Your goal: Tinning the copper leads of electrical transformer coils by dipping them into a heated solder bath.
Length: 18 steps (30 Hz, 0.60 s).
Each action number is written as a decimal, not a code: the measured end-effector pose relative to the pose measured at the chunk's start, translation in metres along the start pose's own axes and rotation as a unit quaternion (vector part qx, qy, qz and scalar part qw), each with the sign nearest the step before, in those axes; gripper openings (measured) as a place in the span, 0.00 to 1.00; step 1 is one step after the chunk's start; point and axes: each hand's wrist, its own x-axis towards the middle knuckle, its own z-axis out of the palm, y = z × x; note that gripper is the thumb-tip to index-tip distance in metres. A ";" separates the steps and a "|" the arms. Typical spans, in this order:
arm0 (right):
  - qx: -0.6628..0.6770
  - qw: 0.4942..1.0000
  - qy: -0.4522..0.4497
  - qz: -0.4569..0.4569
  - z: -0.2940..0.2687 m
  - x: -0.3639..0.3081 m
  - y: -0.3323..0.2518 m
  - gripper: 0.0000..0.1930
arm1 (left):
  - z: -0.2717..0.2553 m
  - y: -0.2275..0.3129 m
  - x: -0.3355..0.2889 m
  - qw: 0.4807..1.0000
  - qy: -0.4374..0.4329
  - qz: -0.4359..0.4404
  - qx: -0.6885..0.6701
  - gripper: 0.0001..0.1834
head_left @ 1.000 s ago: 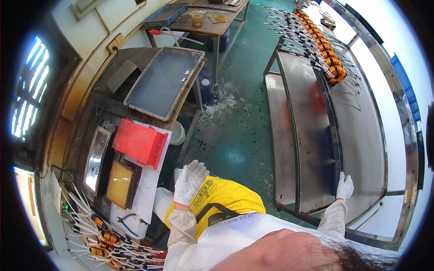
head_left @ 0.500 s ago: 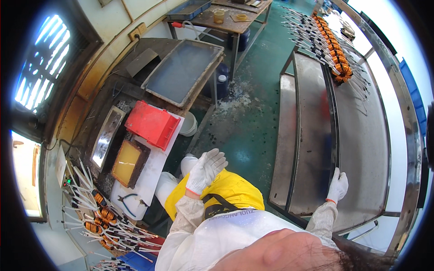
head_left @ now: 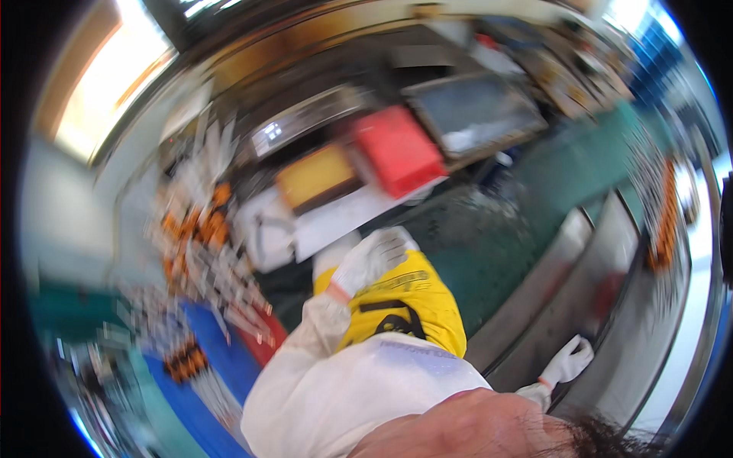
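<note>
My left hand (head_left: 372,261), in a white glove, hangs before the yellow apron (head_left: 439,305) at my waist. Its fingers are loosely bent, with nothing visible in them. My right hand (head_left: 566,362), gloved too, is low on the right beside the dark rail of a metal rack (head_left: 550,324). Thumb and fingers there are bent with a gap between them; no held thing shows, and whether the glove touches the rail I cannot tell. Closest to my left hand on the bench side are a white board (head_left: 324,229), a dark-framed tray of yellow material (head_left: 314,174) and a red plastic bin (head_left: 398,151).
A shallow tray of greyish liquid (head_left: 477,114) and a shiny metal trough (head_left: 305,118) stand farther back. Orange-wound coils with white leads (head_left: 200,229) crowd the left, above blue bins (head_left: 183,397). More orange coils (head_left: 666,217) line the rack's far end.
The view has swung left, blurring the scene and bringing blue bins into sight. My left hand's fingers are more bent than before. My right hand remains by the rack.
</note>
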 end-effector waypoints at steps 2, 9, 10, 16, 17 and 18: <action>0.159 0.983 -0.093 0.006 0.048 -0.010 -0.046 0.12 | -0.001 0.008 0.001 0.999 -0.001 0.032 -0.011 0.22; 0.530 0.748 -0.306 -0.257 0.091 -0.063 -0.282 0.07 | 0.004 0.025 -0.087 0.974 0.052 0.220 -0.018 0.23; 0.547 0.715 -0.314 -0.303 0.076 -0.067 -0.308 0.07 | 0.006 0.028 -0.102 0.964 0.084 0.253 -0.013 0.21; 0.558 0.635 -0.288 -0.450 0.033 -0.086 -0.363 0.07 | -0.058 0.048 -0.170 0.913 0.172 0.370 0.020 0.25; 0.558 0.635 -0.284 -0.454 0.033 -0.087 -0.362 0.07 | -0.061 0.053 -0.180 0.911 0.177 0.373 0.010 0.25; 0.561 0.626 -0.286 -0.460 0.034 -0.089 -0.359 0.07 | -0.065 0.053 -0.195 0.901 0.208 0.381 0.017 0.26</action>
